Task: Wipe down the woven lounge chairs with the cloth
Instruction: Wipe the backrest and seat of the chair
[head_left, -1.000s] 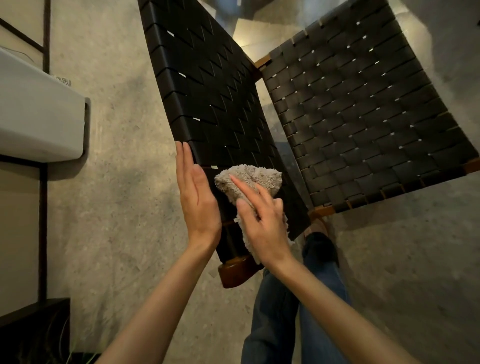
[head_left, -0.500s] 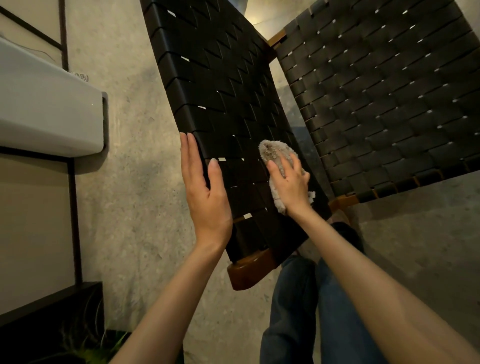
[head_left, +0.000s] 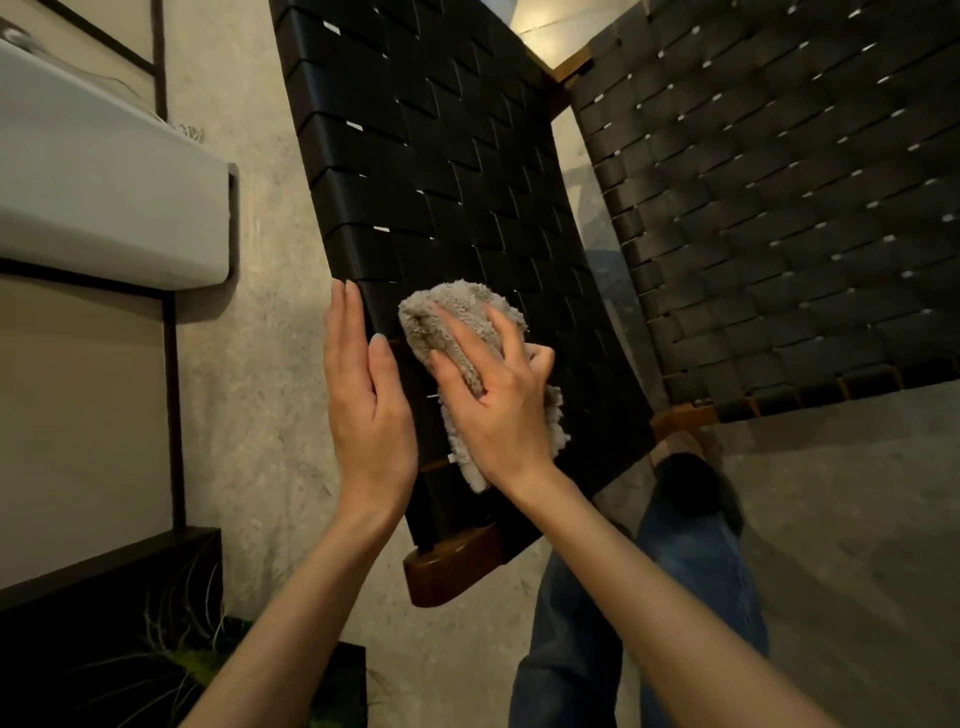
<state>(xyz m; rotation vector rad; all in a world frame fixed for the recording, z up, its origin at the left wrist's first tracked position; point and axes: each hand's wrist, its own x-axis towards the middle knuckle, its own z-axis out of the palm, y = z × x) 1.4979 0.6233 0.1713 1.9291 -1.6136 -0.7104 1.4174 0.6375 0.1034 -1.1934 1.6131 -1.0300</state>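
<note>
A black woven chair back rises in front of me, with a brown wooden frame end at its near lower corner. Its woven seat spreads to the right. My right hand presses a fluffy beige cloth against the lower part of the back, fingers spread over the cloth and thumb curled round its edge. My left hand lies flat with straight fingers against the back's left edge, just left of the cloth.
A white wall unit juts out at the left, over a dark shelf with a plant at the bottom left. My jeans-clad leg and dark shoe stand on the speckled concrete floor under the chair.
My right hand has dragged the cloth leftward across the back, from near its right edge to beside my left hand. The left hand has stayed on the left edge.
</note>
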